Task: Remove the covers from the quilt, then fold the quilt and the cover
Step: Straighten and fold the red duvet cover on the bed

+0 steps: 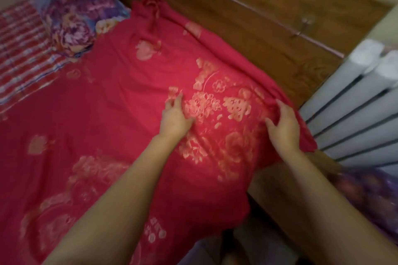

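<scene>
Red cover (107, 103) with gold flowers, one piece, lies spread on the bed (21, 54). The left hand (175, 116) presses it, grip wide and flat. The right hand (284, 127) is on the 3 o'clock edge, and I cannot tell its grip. It is better to smooth outward before folding. One floral pillow (75, 21) lies at 10 o'clock.

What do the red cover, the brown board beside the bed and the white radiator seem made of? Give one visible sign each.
Red cover: soft matt cloth, perhaps cotton; it creases and drapes, with a pale printed pattern. Brown board: wood or veneer, slightly glossy; grain shows. White radiator: probably painted metal; smooth, rigid ribs, though blurred.
</scene>
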The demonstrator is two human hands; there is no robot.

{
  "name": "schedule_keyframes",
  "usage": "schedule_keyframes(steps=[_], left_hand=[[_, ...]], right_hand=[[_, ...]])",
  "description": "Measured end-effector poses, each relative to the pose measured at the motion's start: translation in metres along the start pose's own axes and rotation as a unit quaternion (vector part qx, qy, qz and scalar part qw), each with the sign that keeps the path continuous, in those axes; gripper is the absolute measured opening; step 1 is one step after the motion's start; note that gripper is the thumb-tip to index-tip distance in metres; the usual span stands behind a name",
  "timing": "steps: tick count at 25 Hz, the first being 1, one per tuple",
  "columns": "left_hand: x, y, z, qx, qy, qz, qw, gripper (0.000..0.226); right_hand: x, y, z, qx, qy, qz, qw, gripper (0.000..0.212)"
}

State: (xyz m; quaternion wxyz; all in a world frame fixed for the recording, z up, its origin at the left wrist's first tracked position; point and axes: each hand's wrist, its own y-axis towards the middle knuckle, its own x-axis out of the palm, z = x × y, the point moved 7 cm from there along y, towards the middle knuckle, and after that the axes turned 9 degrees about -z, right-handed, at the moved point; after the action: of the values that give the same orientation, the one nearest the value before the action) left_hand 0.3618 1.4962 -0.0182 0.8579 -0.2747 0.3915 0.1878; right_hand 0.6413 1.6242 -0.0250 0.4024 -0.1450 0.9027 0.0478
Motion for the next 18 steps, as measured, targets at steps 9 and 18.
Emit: schedule_keyframes(steps=[9,18], left_hand=[[0.043,0.058,-0.012,-0.079,0.08,-0.371,0.922,0.106],[0.017,0.091,-0.026,-0.088,-0.086,-0.37,0.921,0.06]], right_hand=[[0.067,0.161,-0.071,0.038,-0.113,-0.226,0.967,0.069],[0.115,0.21,-0.185,-0.206,-0.128,-0.225,0.944,0.038]])
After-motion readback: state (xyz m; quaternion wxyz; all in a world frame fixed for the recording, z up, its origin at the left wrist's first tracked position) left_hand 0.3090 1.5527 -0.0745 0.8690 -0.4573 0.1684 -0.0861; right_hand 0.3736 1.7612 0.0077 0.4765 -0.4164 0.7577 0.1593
